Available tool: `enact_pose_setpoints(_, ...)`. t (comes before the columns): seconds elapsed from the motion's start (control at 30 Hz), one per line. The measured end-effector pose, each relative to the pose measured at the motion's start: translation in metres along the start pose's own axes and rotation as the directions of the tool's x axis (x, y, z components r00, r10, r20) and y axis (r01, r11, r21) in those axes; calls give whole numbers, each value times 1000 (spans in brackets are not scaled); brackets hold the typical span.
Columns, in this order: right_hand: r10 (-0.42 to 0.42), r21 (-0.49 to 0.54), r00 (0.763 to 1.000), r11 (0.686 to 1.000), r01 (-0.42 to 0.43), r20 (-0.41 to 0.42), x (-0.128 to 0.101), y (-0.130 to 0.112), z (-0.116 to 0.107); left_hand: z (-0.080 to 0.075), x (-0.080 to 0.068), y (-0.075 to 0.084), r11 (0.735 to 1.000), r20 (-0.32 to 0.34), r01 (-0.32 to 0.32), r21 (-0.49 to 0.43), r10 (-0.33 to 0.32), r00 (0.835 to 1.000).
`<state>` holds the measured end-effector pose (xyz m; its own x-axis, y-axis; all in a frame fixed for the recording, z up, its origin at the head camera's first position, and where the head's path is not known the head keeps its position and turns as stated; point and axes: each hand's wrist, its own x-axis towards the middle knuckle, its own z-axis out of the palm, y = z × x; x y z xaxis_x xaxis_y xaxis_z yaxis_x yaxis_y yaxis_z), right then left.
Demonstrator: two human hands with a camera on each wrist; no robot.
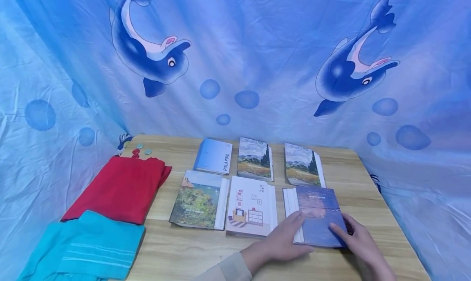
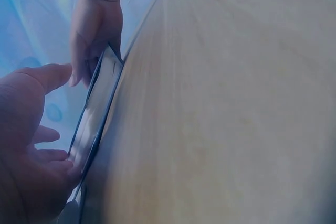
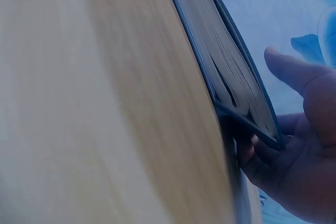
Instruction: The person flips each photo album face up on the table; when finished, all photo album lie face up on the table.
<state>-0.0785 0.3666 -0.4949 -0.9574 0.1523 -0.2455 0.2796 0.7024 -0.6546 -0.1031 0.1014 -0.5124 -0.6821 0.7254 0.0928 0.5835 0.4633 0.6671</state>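
A purple-blue photo album (image 1: 318,219) lies flat on the wooden table with its white page edges towards the left. At its left edge is my left hand (image 1: 283,240), thumb raised over the cover and fingers touching the side of the pages. My right hand (image 1: 358,238) is at the spine. In the right wrist view its fingers (image 3: 262,156) touch the album's lower corner while the thumb (image 3: 291,69) stands off the cover. Beside it on the left is a white album (image 1: 252,207) with a drawn room, then a green garden-picture album (image 1: 198,201).
Behind them stand a light blue POLAROID album (image 1: 213,156) and two landscape-picture albums (image 1: 254,158). Folded red cloth (image 1: 114,187) and turquoise cloth (image 1: 88,244) lie at the left. Small red and green discs (image 1: 136,152) sit near the back left corner. A blue dolphin-print curtain (image 1: 257,48) surrounds the table.
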Motion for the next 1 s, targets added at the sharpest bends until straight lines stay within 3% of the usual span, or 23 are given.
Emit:
enact_pose_setpoints(0.2,26,25,998,999,-24,-56,3,-10,3,0,0,-1,998,7,24,-50,-24,1000)
enact_pose_setpoints(0.33,63,69,997,996,-59,-49,3,-14,4,0,-1,-2,998,2,32,-59,-32,999)
enact_pose_setpoints(0.47,97,161,995,983,-92,-21,1,-18,3,-1,-2,-1,997,0,37,-60,-37,999)
enact_pose_setpoints(0.6,77,301,997,951,-69,-13,-4,-19,0,-1,-1,0,996,-9,41,-82,-42,999)
enact_pose_setpoints(0.7,39,446,999,895,-27,-17,-9,-17,-3,1,0,2,995,-21,37,-95,-39,999)
enact_pose_setpoints(0.83,-25,622,999,781,48,-45,-14,-15,-6,5,3,3,995,-55,17,-99,-22,998)
enact_pose_setpoints(0.93,-73,706,994,701,106,-77,-17,-16,-9,7,6,4,993,-67,-10,-121,2,998)
enact_pose_setpoints(1.0,-91,733,991,667,131,-94,-19,-18,-10,9,8,5,990,-61,-31,-140,23,998)
